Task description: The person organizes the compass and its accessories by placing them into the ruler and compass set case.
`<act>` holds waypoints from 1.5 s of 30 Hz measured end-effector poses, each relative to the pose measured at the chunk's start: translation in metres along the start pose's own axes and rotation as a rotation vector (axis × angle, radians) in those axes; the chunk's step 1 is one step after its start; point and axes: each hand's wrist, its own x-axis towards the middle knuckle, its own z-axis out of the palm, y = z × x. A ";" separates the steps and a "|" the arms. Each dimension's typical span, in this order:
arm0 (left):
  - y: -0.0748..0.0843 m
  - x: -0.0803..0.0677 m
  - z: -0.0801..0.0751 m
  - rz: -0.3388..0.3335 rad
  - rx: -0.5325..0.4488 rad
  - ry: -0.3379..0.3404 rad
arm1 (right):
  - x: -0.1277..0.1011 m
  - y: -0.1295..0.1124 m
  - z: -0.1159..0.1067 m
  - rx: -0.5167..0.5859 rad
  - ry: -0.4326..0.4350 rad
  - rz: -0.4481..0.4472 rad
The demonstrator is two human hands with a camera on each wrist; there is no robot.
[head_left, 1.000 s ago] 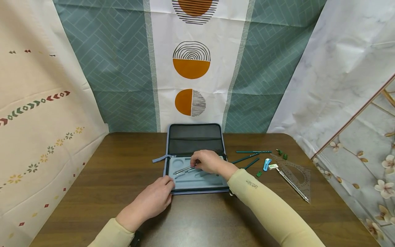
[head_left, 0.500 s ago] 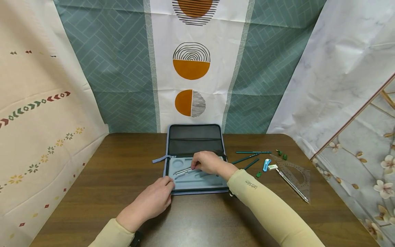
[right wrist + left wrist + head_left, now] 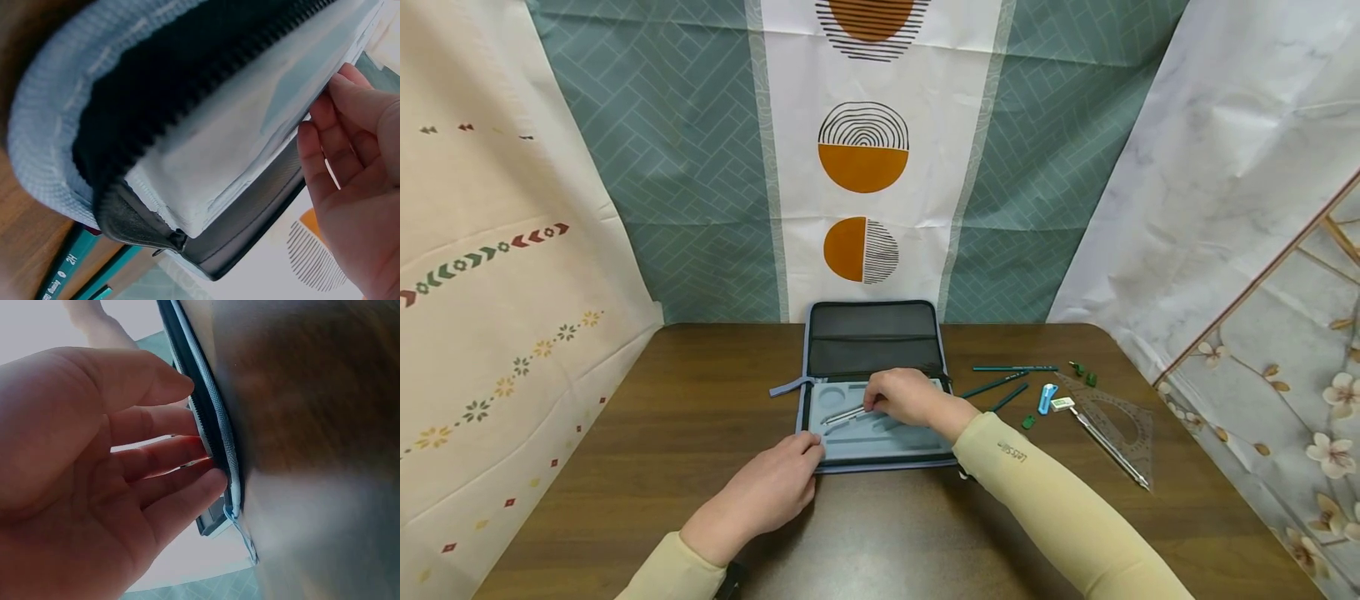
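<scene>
An open zip case (image 3: 872, 342) lies at the table's middle, its black mesh lid propped up at the back and a blue foam tray (image 3: 887, 446) in front. My right hand (image 3: 887, 398) hovers over the tray and pinches one end of a thin silver drawing tool (image 3: 844, 414), which slants down to the left across the tray's recesses. My left hand (image 3: 790, 467) rests with straight fingers on the case's front left corner. The left wrist view shows those fingers (image 3: 169, 456) against the zip edge (image 3: 215, 419). The tool is hidden in both wrist views.
Right of the case lie three green pencils (image 3: 1015, 368), a blue sharpener (image 3: 1047, 398), a white eraser (image 3: 1063, 404), small green pieces (image 3: 1084, 373), a clear set square (image 3: 1120, 421) and a metal rod (image 3: 1112, 454). Patterned curtains close in the back and sides.
</scene>
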 end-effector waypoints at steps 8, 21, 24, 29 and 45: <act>0.002 0.004 0.002 0.002 0.025 0.012 | -0.007 0.000 -0.003 0.016 0.011 -0.021; -0.003 0.001 0.009 0.026 0.006 0.093 | -0.028 0.017 -0.023 0.037 0.042 0.049; -0.001 0.001 0.006 0.016 0.025 0.083 | -0.036 0.023 -0.028 0.024 0.040 0.076; 0.000 0.002 0.004 0.008 0.039 0.078 | -0.052 0.035 -0.037 -0.017 0.048 0.103; -0.002 0.003 0.006 -0.002 0.036 0.068 | -0.120 0.077 -0.054 -0.095 0.044 0.175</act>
